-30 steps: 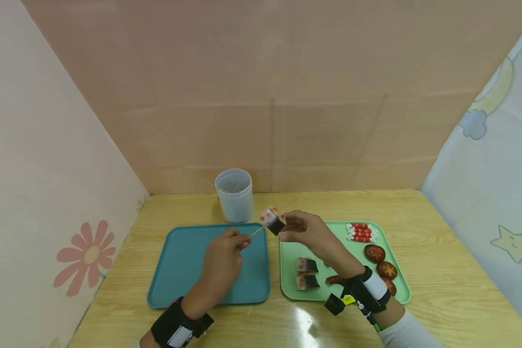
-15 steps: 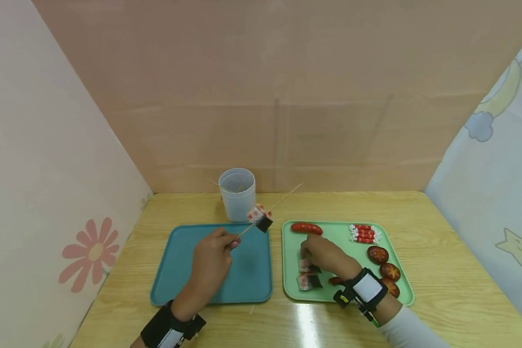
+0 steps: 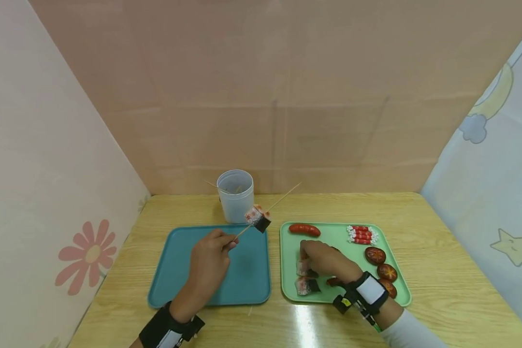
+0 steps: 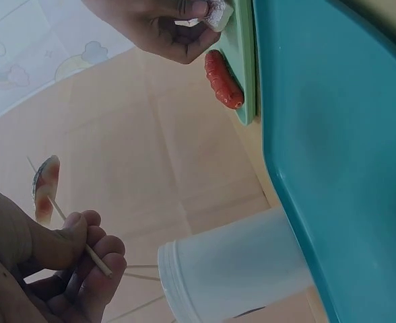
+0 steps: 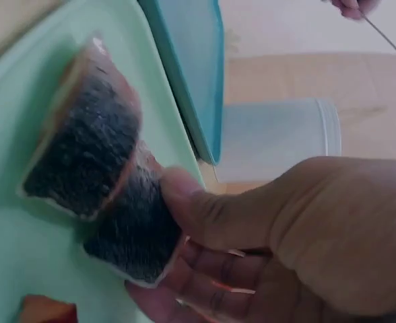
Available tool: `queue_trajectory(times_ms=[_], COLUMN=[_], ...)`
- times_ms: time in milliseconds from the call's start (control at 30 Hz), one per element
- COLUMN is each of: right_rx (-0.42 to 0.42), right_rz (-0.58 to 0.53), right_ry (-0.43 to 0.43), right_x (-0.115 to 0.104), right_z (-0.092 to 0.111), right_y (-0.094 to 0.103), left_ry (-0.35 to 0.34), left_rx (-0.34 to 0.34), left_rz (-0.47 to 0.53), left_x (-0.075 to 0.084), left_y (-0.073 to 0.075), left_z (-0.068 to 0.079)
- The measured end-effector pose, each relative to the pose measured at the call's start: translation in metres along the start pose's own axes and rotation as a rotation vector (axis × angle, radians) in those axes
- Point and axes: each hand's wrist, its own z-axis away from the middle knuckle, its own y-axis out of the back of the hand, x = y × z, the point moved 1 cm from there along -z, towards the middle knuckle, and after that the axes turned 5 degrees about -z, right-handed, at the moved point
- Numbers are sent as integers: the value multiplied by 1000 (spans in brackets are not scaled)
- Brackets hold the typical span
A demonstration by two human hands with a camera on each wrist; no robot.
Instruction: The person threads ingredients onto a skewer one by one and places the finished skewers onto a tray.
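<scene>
My left hand (image 3: 210,258) pinches a thin wooden skewer (image 3: 283,196) near its lower end, held slanting over the blue tray. Threaded on the skewer is a piece of fish (image 3: 258,219) with dark skin and pale, reddish flesh. Over the green tray (image 3: 337,228), my right hand (image 3: 330,261) has its thumb and fingers on either side of another fish piece (image 5: 139,229). Right beside that one lies a further fish piece (image 5: 87,138), its dark skin facing up in the right wrist view.
A red sausage (image 3: 304,229), red-and-white sticks (image 3: 362,235) and several brown mushroom caps (image 3: 375,255) lie on the green tray. The blue tray (image 3: 248,280) is left of it. Behind stands a white tub (image 3: 237,205) with skewers inside.
My right hand has let go of the fish on the skewer and moved down to a fish piece on the green tray. The left hand has shifted slightly left with the skewer.
</scene>
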Motion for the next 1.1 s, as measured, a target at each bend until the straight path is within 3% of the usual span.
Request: queue_trajectory(times_ms=[133,200,267,367,467,567,633,800,1100], right_rx=[80,119,147,167,172,171,169,165,186], right_rz=[-100,-212,-378,-695,-972,-1142,-1202,-1298,-1281], right_ry=[23,11,8,78,210,321,362,368,352], right_x=[11,14,14,8,-4,-14,-18,-21,-24], right_z=[-2,-2,-1,3,9,14,16,18,20], right_y=[11,22,35,57,75,86,90,92,93], left_ry=[-18,-31,-41,-60,-79,-92,-94,-85,-59], left_rx=[9,16,19,19,20,18,15,2,-43], left_rz=[1,0,0,-1,-5,-19,-25,-35,-36], left_x=[-1,-1,-2,-2,-2,-1,-1,0,0], left_y=[-1,-2,-3,-3,-5,-8,-9,-9,-8], left_z=[0,1,1,2,4,6,6,5,4])
